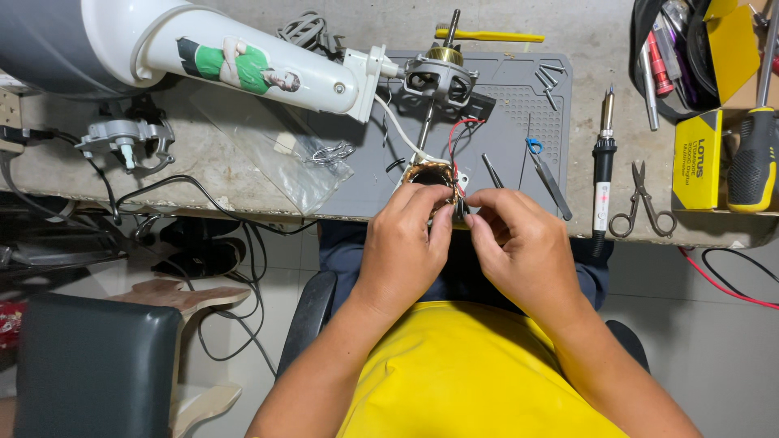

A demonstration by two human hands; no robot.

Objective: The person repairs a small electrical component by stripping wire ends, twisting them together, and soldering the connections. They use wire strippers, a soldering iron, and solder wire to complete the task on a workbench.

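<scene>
My left hand [403, 243] is closed around a copper coil [428, 173], fingers curled over its near side, holding it at the near edge of the grey mat [519, 122]. My right hand [519, 247] meets it just beside the coil, thumb and forefinger pinched on something small and dark; I think it is a wire end, but my fingers hide most of it. A red wire [462, 128] and a white wire [398, 130] run from the coil away from my hands, toward the motor body [438, 77] lying on the mat beyond my left hand. That motor sits against the white fan neck [260, 69], which stretches off to the left.

Just past my right fingers lie tweezers [493, 172] and a blue-handled tool [545, 174]. Further right, off the mat, a soldering iron [602, 174] lies pointing away from me, then scissors [643, 203], then a yellow box [698, 158]. A clear bag [276, 146] with small metal parts lies left of my left hand. A yellow tool [491, 36] sits well beyond the motor.
</scene>
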